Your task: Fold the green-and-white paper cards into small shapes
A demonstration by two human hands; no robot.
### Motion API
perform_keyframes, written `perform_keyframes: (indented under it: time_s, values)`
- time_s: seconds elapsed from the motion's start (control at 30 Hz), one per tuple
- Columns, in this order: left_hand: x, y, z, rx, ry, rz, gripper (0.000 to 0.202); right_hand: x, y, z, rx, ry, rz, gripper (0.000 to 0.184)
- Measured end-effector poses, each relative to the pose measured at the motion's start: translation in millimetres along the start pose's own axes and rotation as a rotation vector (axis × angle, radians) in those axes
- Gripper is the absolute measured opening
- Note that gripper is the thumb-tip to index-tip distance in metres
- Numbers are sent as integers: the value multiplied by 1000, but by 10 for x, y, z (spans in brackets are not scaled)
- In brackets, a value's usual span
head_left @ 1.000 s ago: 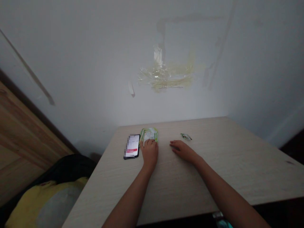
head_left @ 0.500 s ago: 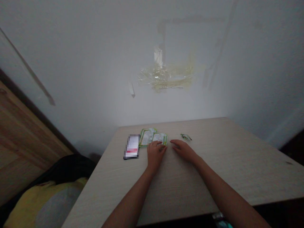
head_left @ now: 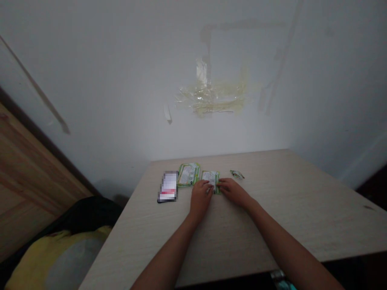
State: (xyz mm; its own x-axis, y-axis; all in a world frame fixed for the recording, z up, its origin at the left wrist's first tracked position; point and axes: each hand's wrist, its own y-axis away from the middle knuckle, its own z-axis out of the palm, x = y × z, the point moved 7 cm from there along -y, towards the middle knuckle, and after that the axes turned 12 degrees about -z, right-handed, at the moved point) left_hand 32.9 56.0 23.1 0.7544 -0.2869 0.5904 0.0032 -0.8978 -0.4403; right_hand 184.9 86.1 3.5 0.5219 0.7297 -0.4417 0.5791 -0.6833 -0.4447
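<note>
Two green and white sachets lie near the far edge of a pale wooden table point(head_left: 272, 217). One sachet point(head_left: 188, 174) rests by itself beside a phone point(head_left: 168, 186). The second sachet point(head_left: 211, 177) sits to its right, between my hands. My left hand point(head_left: 200, 196) lies on the table with its fingertips on this sachet's near left edge. My right hand point(head_left: 232, 189) touches its right edge with curled fingers. Whether either hand grips the sachet or only presses on it is hard to make out.
A small torn green wrapper piece point(head_left: 237, 174) lies to the right of my hands. The table stands against a white wall with old tape marks point(head_left: 211, 98). A yellow and grey bundle point(head_left: 57, 257) and wooden furniture point(head_left: 27, 181) are at the left.
My left hand slid one sachet off the stack to the right, away from the phone, until it met my right hand. The other sachet stayed in place.
</note>
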Motion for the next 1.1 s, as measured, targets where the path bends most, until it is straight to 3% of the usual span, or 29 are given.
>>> perform_keyframes:
  time_s: [0.3,0.47,0.77,1.1]
  values:
    - [-1,-6,-24,24,-270,46,25,6,-10,-15,-7,8,24,29]
    - [-42,-46,-53,7,-385,0,26,-43,-7,-15,14,31,14,36]
    - [-98,-18,6,-55,-405,20,20,-27,6,-23,-33,-18,-41,31]
    - [-180,-29,78,-308,-317,103,40,46,34,-41,-95,-98,-28,45]
